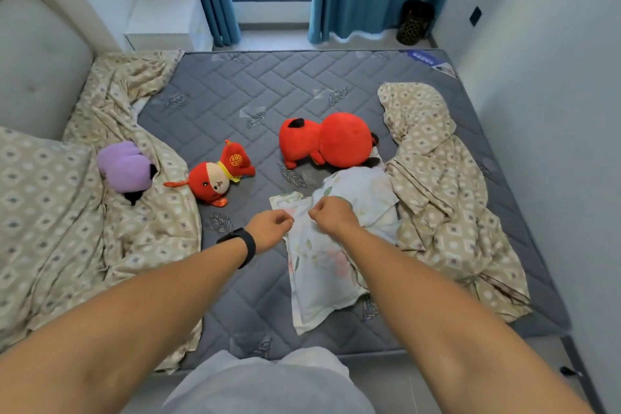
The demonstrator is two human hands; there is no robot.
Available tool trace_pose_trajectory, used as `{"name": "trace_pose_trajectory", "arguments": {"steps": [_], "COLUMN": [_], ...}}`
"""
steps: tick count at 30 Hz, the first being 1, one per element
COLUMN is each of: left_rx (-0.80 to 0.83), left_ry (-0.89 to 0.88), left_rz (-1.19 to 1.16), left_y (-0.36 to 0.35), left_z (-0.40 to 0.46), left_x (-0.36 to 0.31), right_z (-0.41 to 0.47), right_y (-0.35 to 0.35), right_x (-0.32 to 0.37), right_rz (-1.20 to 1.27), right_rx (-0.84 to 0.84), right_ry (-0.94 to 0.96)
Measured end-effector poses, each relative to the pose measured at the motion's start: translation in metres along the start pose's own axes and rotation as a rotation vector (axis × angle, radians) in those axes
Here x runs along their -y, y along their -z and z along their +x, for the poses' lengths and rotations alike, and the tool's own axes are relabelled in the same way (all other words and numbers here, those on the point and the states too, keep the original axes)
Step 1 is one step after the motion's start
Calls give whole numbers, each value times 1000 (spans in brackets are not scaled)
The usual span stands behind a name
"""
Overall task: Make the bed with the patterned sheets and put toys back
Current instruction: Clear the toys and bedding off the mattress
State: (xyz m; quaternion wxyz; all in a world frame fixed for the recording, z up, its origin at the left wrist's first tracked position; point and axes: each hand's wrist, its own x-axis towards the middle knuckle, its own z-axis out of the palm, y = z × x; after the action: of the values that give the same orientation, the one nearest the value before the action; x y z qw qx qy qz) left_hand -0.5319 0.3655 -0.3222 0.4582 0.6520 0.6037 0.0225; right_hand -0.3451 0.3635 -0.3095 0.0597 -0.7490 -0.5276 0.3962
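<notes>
A: Floral sheet lies folded on the bare grey mattress, near its foot edge.
B: Hands?
A: Left hand and right hand both pinch its upper edge, fingers curled. Three toys lie beyond: purple, small red, big red.

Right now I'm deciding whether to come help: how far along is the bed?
Nothing looks done: the mattress is bare. In hand: both hands, left and right, pinch the floral cloth. Left: spread the crumpled patterned sheets, then replace the purple toy, small red toy and big red toy.
</notes>
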Motion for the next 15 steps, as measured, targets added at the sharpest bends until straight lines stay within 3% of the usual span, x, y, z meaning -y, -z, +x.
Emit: {"name": "trace_pose_trajectory", "arguments": {"steps": [15], "left_rx": [-122], "left_ry": [248], "left_rz": [-178], "left_y": [60], "left_z": [53], "left_x": [113], "right_z": [44], "right_y": [-35], "right_x": [70], "right_rz": [-70], "right_rx": [86], "right_ry": [61]}}
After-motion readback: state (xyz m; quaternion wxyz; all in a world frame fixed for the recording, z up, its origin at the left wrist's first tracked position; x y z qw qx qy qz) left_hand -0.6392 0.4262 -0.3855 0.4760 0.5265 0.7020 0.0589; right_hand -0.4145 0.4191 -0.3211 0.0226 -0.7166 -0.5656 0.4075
